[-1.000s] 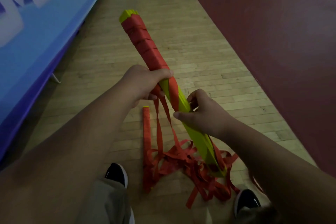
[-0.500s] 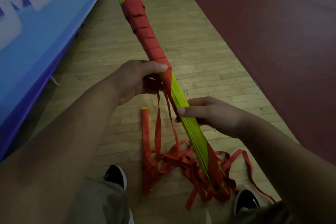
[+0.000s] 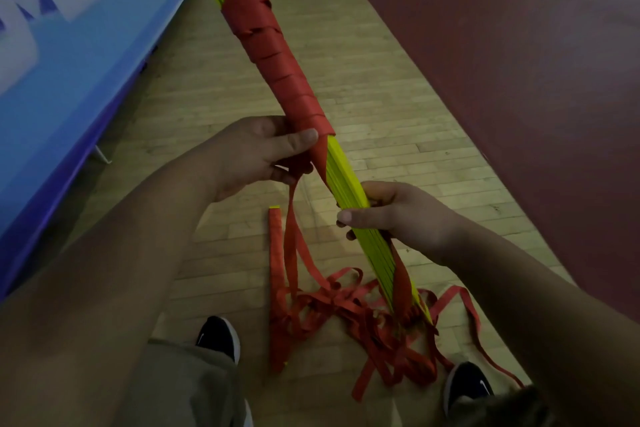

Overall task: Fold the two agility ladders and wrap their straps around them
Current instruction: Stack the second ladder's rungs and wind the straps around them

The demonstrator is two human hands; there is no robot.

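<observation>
Wood gym floor (image 3: pixel 363 87) below. I see left hand (image 3: pixel 256 152) gripping red strap (image 3: pixel 284 80) at wrap's edge on yellow ladder bundle (image 3: pixel 346 177), held tilted; right hand (image 3: pixel 398 215) clenched round bare rungs lower down.

Bare forearms (image 3: pixel 104 270), khaki trousers (image 3: pixel 180 385), black trainers (image 3: pixel 220 340) with white logos.

The ladder's rungs (image 3: pixel 346 180) are yellow-green, its strap (image 3: pixel 277 55) red, the floor (image 3: pixel 363 87) pale wood beside a dark red, perhaps maroon, zone (image 3: pixel 519 80), the banner (image 3: pixel 69 45) blue with white lettering.
</observation>
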